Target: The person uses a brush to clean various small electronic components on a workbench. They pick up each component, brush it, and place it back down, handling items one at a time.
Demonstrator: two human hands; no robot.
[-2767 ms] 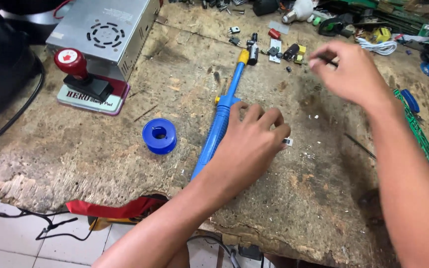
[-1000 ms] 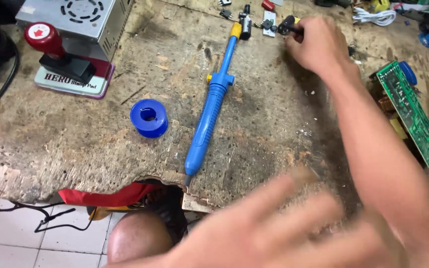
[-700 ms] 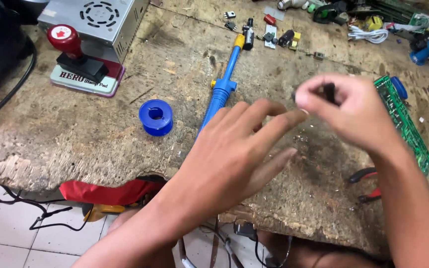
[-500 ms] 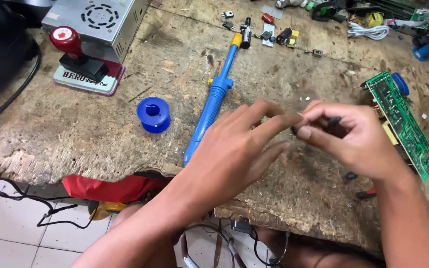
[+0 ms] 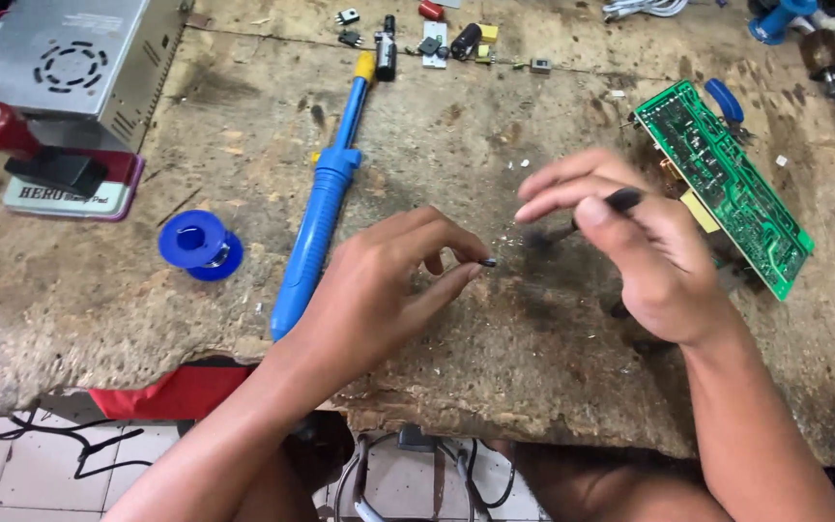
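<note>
Two hands: both over worn workbench [image 5: 99, 319], just right of blue desoldering pump [image 5: 321, 208].
L hand [image 5: 379, 290]: palm down, thumb + forefinger pinched on tiny dark part [image 5: 490, 261] at fingertips.
R hand [image 5: 645, 246]: fingers curled, thumb clamping small black component [image 5: 622, 200]; long axis tilts up-right.
Pump: long axis near-vertical, yellow tip away.
Label: red-rimmed pad [image 5: 70, 198], far left of pump, under grey metal box [image 5: 70, 63].
Green circuit board [image 5: 727, 184]: right of R hand.

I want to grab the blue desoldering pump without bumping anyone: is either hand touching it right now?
No. The blue pump lies alone on the bench, with the left hand beside it and the right hand further off.
</note>
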